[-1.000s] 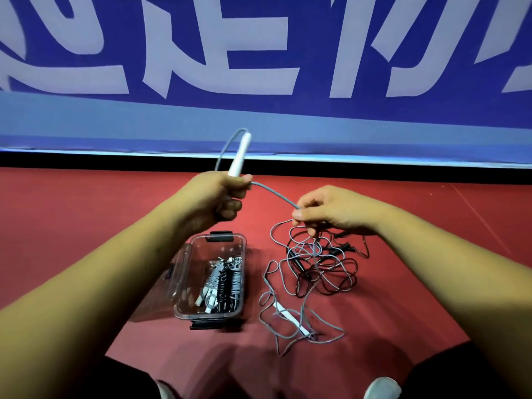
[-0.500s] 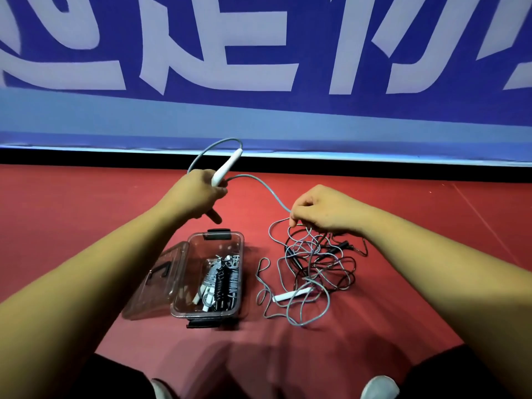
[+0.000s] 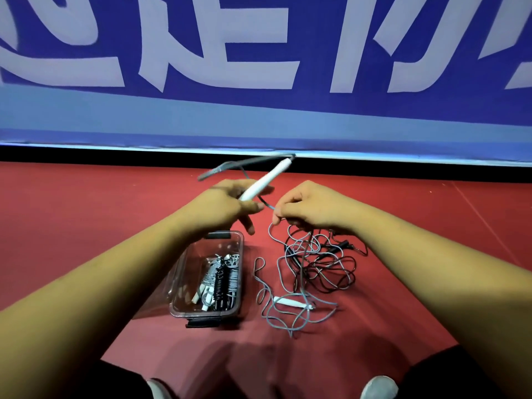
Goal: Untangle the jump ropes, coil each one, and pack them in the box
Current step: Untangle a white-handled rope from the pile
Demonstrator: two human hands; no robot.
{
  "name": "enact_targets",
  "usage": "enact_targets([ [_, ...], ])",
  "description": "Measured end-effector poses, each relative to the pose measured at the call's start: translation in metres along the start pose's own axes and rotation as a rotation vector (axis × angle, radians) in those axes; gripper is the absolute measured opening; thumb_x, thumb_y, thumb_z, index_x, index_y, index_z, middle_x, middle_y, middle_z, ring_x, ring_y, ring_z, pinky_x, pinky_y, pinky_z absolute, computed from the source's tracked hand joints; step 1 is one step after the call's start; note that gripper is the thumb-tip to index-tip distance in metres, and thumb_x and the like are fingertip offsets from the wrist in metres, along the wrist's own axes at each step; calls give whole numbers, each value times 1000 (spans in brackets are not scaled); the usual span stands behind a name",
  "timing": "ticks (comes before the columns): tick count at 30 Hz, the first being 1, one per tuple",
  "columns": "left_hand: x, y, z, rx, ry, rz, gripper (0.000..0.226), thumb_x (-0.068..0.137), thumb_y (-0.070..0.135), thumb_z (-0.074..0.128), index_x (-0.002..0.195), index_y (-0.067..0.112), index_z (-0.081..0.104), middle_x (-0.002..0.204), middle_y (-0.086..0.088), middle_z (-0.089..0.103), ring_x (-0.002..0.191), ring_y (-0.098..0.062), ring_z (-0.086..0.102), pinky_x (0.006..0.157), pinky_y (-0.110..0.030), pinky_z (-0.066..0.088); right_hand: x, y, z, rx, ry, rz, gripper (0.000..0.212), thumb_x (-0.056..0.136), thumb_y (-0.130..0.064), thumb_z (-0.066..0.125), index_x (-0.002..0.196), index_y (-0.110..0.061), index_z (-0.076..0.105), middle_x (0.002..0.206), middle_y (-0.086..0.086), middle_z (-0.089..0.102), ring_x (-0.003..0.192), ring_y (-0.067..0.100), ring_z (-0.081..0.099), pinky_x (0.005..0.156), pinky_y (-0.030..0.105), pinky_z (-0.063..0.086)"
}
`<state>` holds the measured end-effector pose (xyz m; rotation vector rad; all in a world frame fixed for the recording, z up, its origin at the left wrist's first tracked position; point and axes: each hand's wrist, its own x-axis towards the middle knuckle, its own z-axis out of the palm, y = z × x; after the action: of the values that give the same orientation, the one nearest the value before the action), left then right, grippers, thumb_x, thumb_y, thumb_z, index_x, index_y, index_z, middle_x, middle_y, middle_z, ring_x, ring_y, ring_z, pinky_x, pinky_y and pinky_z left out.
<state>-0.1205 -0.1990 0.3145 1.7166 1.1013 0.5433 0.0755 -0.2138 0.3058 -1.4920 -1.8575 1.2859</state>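
My left hand (image 3: 223,207) grips the white handle (image 3: 266,178) of a grey jump rope, which points up and to the right. A blurred loop of grey cord (image 3: 230,167) arcs above that hand. My right hand (image 3: 309,207) pinches the same grey cord just right of the left hand. Below it, grey and black ropes lie tangled in a pile (image 3: 313,263) on the red floor. The grey rope's second white handle (image 3: 290,303) rests at the pile's near edge. A clear plastic box (image 3: 190,283) below my left hand holds several coiled ropes (image 3: 223,280).
The box's lid (image 3: 155,300) hangs open on its left side, with black latches at both ends. A blue banner with white lettering (image 3: 259,67) stands along the far edge of the red floor. My shoes (image 3: 377,387) show at the bottom.
My left hand has swung right toward my right hand, tipping the white handle rightward and wrapping a cord loop over it. The second handle has slid on the floor.
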Motion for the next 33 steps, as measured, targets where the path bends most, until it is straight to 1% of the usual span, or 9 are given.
enact_targets([
  [3, 0, 0, -1, 6, -146, 71, 7, 97, 12, 60, 102, 8, 63, 73, 10, 61, 53, -10, 54, 40, -13, 32, 3, -8, 3, 167, 9, -55, 20, 93, -1, 53, 82, 4, 69, 50, 2, 39, 44, 14, 30, 46, 23, 24],
  [6, 7, -1, -7, -115, -99, -9, 11, 98, 13, 58, 88, 9, 58, 60, 6, 43, 44, -7, 37, 39, -16, 22, 7, -7, 1, 209, 40, -81, 24, 97, -10, 53, 81, 1, 68, 54, 5, 40, 46, 16, 36, 47, 24, 30],
  [10, 17, -3, -13, -638, -5, -216, 21, 100, 14, 47, 79, 17, 44, 57, 6, 34, 41, -4, 26, 33, -14, 13, 16, 8, -5, 243, 0, -54, 23, 99, -15, 54, 83, -1, 63, 60, 7, 49, 57, 20, 55, 59, 25, 48],
  [15, 28, -12, -52, -1183, 173, -353, 23, 95, 12, 43, 72, 13, 44, 49, 7, 33, 35, -4, 29, 29, -11, 17, 21, 44, -5, 90, -88, 136, 20, 98, -8, 52, 82, -5, 62, 70, 10, 60, 76, 26, 62, 79, 39, 48],
  [18, 30, -27, -61, -1010, 340, -413, 22, 99, 9, 39, 79, 10, 46, 53, 2, 41, 33, -5, 35, 30, -12, 20, 24, 45, -3, 173, 5, 148, 16, 97, -5, 52, 88, -1, 64, 66, 10, 55, 64, 25, 59, 70, 37, 51],
  [21, 31, -33, -61, -495, 536, -418, 11, 97, 4, 46, 105, 6, 53, 80, -7, 56, 36, -13, 58, 32, -13, 23, 29, 30, 3, 230, 86, 111, 15, 95, -4, 54, 89, -1, 66, 57, 4, 45, 49, 17, 45, 52, 26, 42],
  [24, 28, -26, -59, -139, 479, -302, 20, 95, 5, 55, 113, 10, 62, 99, -7, 66, 41, -17, 64, 36, -15, 22, 28, 9, 9, 215, 97, 31, 13, 93, -5, 57, 87, -1, 68, 54, 1, 40, 45, 13, 35, 46, 22, 30],
  [29, 20, -7, -31, -213, 25, -147, 15, 99, 19, 58, 108, 10, 66, 98, -5, 73, 47, -19, 56, 43, -20, 21, 32, -13, 5, 278, 153, -57, 12, 91, -2, 59, 86, 2, 69, 50, 0, 39, 42, 12, 31, 42, 19, 26],
  [33, 27, -6, -24, -354, 70, -122, 26, 100, 17, 55, 75, 15, 48, 61, -4, 40, 38, -12, 31, 38, -17, 19, 36, -11, -7, 230, 179, -61, 14, 92, -8, 60, 84, -3, 70, 53, 1, 45, 43, 11, 38, 45, 20, 32],
])
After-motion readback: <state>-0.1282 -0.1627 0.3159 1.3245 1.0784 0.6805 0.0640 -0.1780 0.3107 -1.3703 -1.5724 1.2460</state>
